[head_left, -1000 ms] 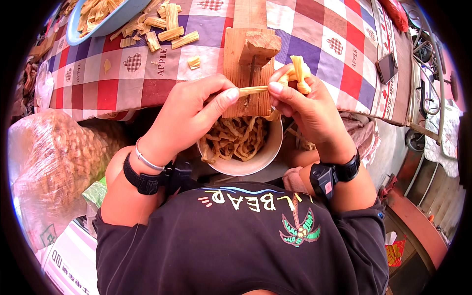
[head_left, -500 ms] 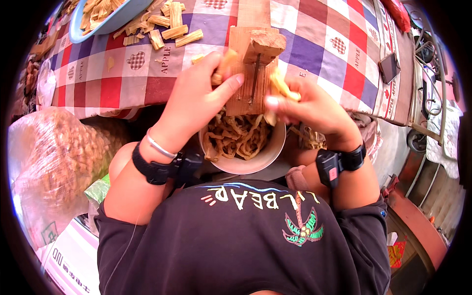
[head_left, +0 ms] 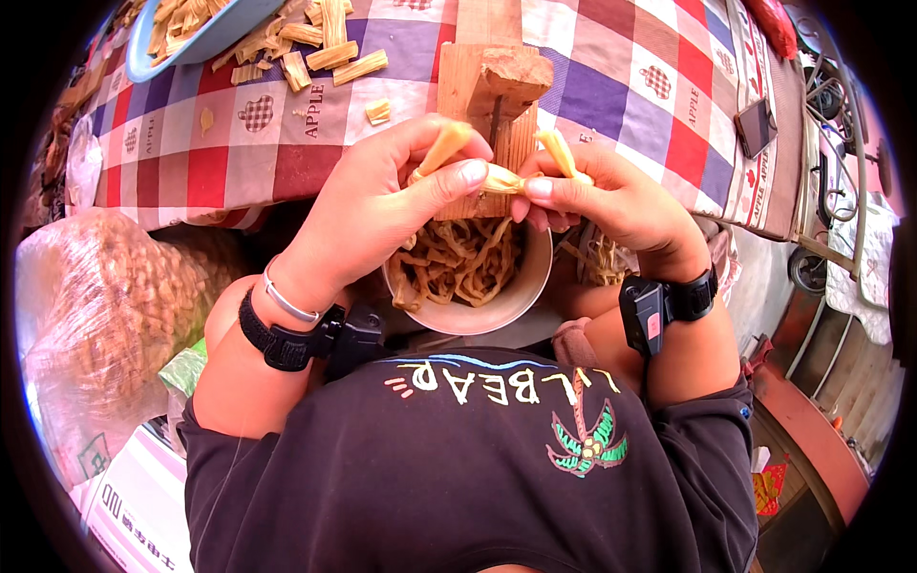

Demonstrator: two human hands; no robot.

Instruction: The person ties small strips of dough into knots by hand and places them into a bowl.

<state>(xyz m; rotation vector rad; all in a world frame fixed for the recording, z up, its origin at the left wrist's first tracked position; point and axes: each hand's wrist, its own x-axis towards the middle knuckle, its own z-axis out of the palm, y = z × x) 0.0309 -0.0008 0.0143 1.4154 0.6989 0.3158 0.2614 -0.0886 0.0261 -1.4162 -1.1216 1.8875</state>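
My left hand point(head_left: 396, 186) is closed on a pale yellow dried strip point(head_left: 503, 180), one end sticking up past my thumb. My right hand point(head_left: 602, 196) pinches the same strip further right, with another bent end standing up above my fingers. Both hands are in front of a wooden board fixture point(head_left: 511, 74) with a raised block and an upright metal piece, partly hidden by my fingers. Below them is a white bowl point(head_left: 482, 315) holding a tangle of brown twisted strips point(head_left: 463, 263).
A checked cloth point(head_left: 621, 115) covers the table. At back left are a blue basin point(head_left: 148, 53) and several loose yellow pieces point(head_left: 358, 67). A dark phone point(head_left: 755, 129) lies at right. A large bag point(head_left: 115, 306) stands left; wheeled metal frames point(head_left: 821, 267) stand right.
My hands rose apart around the wooden fixture, then came back together lower down in front of it. The strip between them now bends up at both ends rather than running straight from my left thumb.
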